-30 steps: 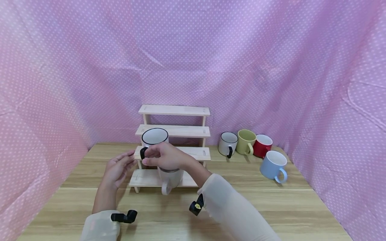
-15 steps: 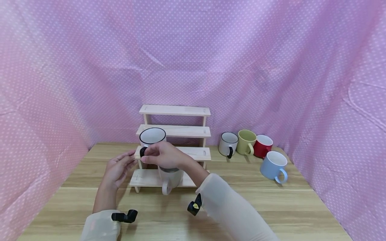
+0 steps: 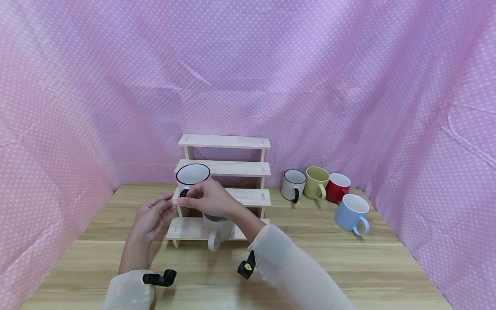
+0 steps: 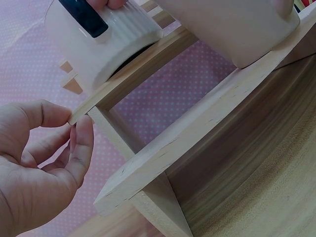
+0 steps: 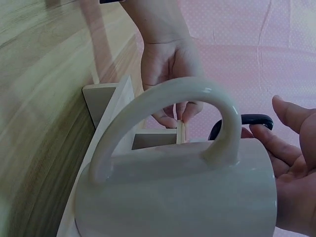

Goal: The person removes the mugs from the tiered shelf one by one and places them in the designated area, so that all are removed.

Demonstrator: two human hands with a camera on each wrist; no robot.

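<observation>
My right hand [image 3: 212,199] holds a white mug with a black rim [image 3: 193,175] by its black handle [image 5: 256,120]. That mug is at the left end of the second step up of a wooden stepped rack [image 3: 249,197]; its base is at the board in the left wrist view. My left hand [image 4: 42,163] pinches the left end of that same step between thumb and fingers. On the lowest step stands a cream mug [image 3: 218,231], handle toward me, partly hidden beneath my right hand. It fills much of the right wrist view.
Right of the rack, a smaller white mug with a black handle [image 3: 293,185], a yellow-green mug [image 3: 315,183] and a red mug [image 3: 336,189] stand in a row. A light blue mug [image 3: 350,213] stands nearer me. A pink dotted cloth [image 3: 248,86] hangs behind the wooden table [image 3: 310,262].
My right hand has slid the black-rimmed mug a little to the left along the step. My left hand has stayed at the step's end.
</observation>
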